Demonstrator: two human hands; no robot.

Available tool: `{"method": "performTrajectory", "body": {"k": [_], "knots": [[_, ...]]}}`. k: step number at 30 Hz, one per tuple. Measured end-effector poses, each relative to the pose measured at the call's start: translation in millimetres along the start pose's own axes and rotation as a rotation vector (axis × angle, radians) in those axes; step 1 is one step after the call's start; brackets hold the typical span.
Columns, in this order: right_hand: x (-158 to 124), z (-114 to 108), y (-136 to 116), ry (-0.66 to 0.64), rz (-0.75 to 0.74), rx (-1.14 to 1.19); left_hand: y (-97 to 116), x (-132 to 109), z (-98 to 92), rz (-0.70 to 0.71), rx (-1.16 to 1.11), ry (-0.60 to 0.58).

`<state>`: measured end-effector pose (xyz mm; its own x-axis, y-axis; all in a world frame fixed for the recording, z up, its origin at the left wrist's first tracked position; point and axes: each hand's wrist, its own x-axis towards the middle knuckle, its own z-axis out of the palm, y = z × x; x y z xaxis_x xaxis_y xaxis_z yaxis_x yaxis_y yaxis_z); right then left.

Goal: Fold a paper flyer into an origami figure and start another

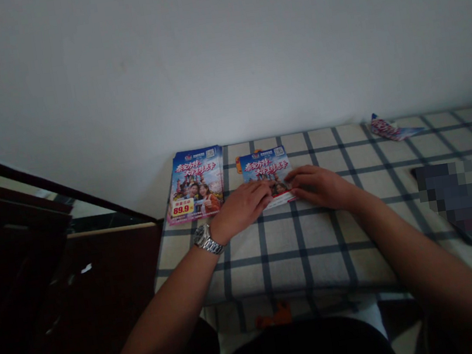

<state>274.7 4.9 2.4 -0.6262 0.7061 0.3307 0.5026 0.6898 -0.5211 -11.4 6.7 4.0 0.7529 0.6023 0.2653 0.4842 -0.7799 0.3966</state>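
Observation:
A printed flyer point(264, 165) lies on the checked tablecloth point(283, 253), its lower part folded so that a white and red strip shows. My left hand point(244, 205), with a metal watch on the wrist, presses on the flyer's lower left part, fingers together. On the right edge of the same flyer, my right hand point(319, 186) has its fingers bent and closed against the paper. Just left of my hands sits a stack of matching flyers point(196, 183), face up.
Near the wall, a crumpled or folded flyer point(392, 128) lies at the right. A dark, pixelated flat object point(448, 204) is at the far right. Dark wooden furniture point(102, 291) stands left of the table.

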Motion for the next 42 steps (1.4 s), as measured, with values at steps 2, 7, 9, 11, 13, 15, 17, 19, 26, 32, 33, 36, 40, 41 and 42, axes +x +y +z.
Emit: {"method": "performTrajectory", "body": {"k": [2,7,9,11,13,15,17,19,26,32,33,36,40,41,42], "knots": [[0,-1,0,-0.004,0.027,0.015,1,-1,-1.6,-0.001,-0.014,0.009],[-2,-4,-1,-0.017,0.135,0.0,1,-5,-4.7,-0.01,0.011,0.043],[-2,-5,-3,-0.008,0.158,-0.016,0,-6,-4.7,-0.055,0.048,0.049],[-2,-6,-5,0.008,0.169,-0.026,-1,-7,-4.2,-0.103,0.072,0.051],[-2,-6,-7,0.019,0.184,-0.028,-2,-6,-3.5,-0.138,0.076,0.054],[-2,-6,-8,0.024,0.209,-0.027,-1,-6,-3.0,-0.157,0.069,0.057],[-2,-6,-9,0.025,0.23,-0.03,-1,-5,-2.8,-0.163,0.058,0.061],[-2,-7,-9,0.029,0.239,-0.037,0,-5,-2.8,-0.165,0.046,0.063],[-3,-6,-10,0.036,0.244,-0.046,-1,-4,-2.0,-0.173,-0.003,0.107],[-5,-6,-8,0.029,0.225,-0.021,-3,-4,0.6,-0.165,-0.007,0.112],[-5,-6,-8,0.029,0.221,-0.017,-3,-4,1.2,-0.16,-0.004,0.113],[-5,-6,-7,0.03,0.228,-0.026,-3,-3,3.0,-0.136,-0.006,0.106],[-5,-3,-5,0.001,0.236,-0.031,-1,-3,5.1,-0.122,-0.01,0.093],[-4,-2,-5,-0.002,0.236,-0.03,-1,-2,5.4,-0.124,-0.011,0.092],[-4,-1,-5,0.001,0.233,-0.029,0,-2,5.7,-0.126,-0.014,0.09]]}}
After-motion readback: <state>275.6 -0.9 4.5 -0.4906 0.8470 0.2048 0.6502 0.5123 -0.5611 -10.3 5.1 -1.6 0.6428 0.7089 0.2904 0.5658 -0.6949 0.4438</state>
